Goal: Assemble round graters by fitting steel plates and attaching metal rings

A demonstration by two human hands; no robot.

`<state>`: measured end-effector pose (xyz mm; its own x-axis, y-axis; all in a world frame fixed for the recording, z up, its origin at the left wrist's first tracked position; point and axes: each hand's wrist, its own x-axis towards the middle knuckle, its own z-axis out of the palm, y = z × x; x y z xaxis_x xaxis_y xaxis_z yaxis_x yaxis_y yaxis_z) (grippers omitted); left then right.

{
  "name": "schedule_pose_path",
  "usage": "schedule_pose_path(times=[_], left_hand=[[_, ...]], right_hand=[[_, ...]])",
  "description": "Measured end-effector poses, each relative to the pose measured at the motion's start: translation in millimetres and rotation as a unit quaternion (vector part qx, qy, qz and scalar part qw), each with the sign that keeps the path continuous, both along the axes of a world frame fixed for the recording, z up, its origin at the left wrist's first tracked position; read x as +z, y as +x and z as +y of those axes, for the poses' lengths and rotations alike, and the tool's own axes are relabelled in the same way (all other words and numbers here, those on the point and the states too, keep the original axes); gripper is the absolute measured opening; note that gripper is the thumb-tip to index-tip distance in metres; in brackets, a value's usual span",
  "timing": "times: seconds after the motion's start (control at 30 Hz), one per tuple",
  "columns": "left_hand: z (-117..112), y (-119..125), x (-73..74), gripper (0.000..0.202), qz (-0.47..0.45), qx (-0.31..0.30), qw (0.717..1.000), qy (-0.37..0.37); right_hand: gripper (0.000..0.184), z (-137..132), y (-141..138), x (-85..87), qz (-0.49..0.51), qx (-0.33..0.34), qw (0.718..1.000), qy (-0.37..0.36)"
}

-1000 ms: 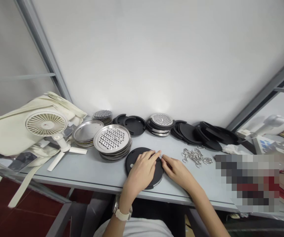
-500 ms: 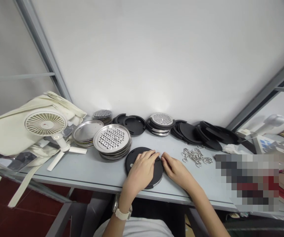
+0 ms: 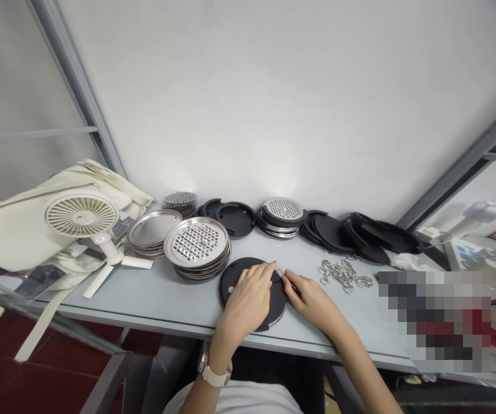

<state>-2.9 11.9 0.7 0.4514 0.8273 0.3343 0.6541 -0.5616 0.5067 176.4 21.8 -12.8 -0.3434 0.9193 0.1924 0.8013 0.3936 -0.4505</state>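
Note:
A black round disc point(image 3: 236, 279) lies on the table in front of me, with a thin silvery edge at its lower right. My left hand point(image 3: 250, 293), a white watch on its wrist, rests across its top with fingers stretched out. At the disc's right edge, my right hand point(image 3: 300, 290) pinches a small metal wire loop point(image 3: 279, 272), only part of which shows. Similar wire loops point(image 3: 343, 275) are heaped to the right of that hand. A stack of round metal grater plates point(image 3: 197, 244) stands to the left of the disc.
Along the wall are plain metal discs point(image 3: 151, 230), black round holders point(image 3: 236, 219), a stack topped by a perforated plate point(image 3: 282, 210) and more black parts point(image 3: 332, 233). A small white fan point(image 3: 82, 215) and a cream bag point(image 3: 10, 224) occupy the left end.
The wire loop now shows between my hands at the disc's edge. My left fingertips have shifted slightly; my right hand still pinches at the same edge.

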Motion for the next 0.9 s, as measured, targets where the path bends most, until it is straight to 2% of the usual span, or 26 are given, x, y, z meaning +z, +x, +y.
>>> schedule_pose_path(times=[0.9], left_hand=[[0.5, 0.1, -2.3, 0.041, 0.001, 0.004, 1.0, -0.001]], right_hand=[[0.026, 0.5, 1.1, -4.2, -0.005, -0.002, 1.0, 0.005]])
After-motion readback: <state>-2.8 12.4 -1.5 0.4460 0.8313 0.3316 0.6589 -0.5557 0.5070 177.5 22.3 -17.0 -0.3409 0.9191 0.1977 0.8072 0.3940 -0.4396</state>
